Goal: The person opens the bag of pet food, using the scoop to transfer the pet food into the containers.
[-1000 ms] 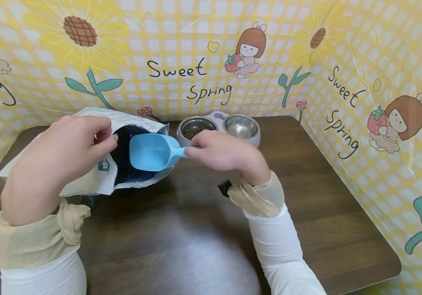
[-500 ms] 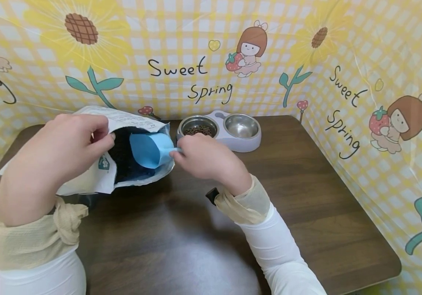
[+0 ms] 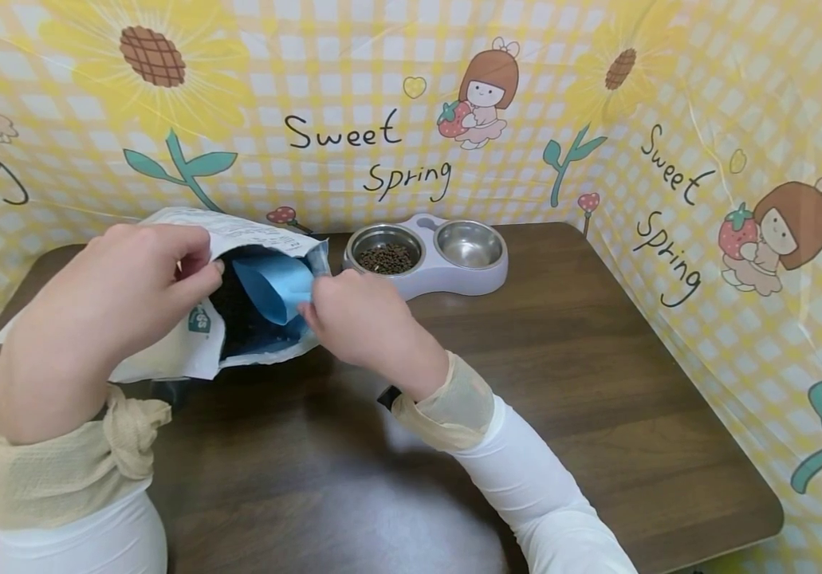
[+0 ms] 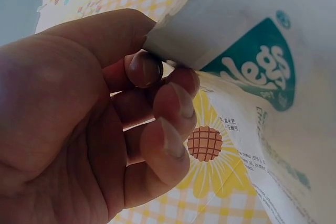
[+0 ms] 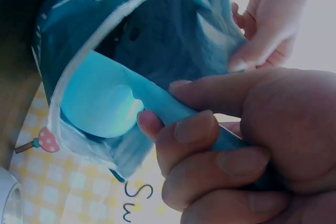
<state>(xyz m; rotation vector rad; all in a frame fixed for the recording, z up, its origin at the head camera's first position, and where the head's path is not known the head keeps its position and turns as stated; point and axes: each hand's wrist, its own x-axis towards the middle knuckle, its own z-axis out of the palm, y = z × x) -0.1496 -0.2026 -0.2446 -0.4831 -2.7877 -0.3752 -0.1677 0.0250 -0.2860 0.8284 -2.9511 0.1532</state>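
My left hand [image 3: 119, 299] pinches the rim of a white bag [image 3: 167, 351] between thumb and fingers, and the mouth of the bag faces right. Dark contents fill the shadowed inside. In the left wrist view the bag's printed side [image 4: 262, 61] hangs from the pinch. My right hand [image 3: 367, 323] grips the handle of a light blue scoop [image 3: 285, 279], whose bowl is inside the bag mouth, tilted on its side. In the right wrist view the fingers wrap the handle, and the scoop bowl [image 5: 100, 98] lies against the bag's inner wall.
Behind my right hand stands a pale lilac double pet bowl [image 3: 446, 279]. Brown kibble [image 3: 387, 258] lies in its left steel bowl; the right steel bowl [image 3: 469, 245] shows bare metal. A brown wooden table [image 3: 561, 383] meets patterned yellow cloth walls [image 3: 353, 56] at back and right.
My right hand has moved left, carrying the scoop deeper into the bag mouth and tilting it on its side. The kibble bowl has come into fuller view. My left hand stays nearly still.
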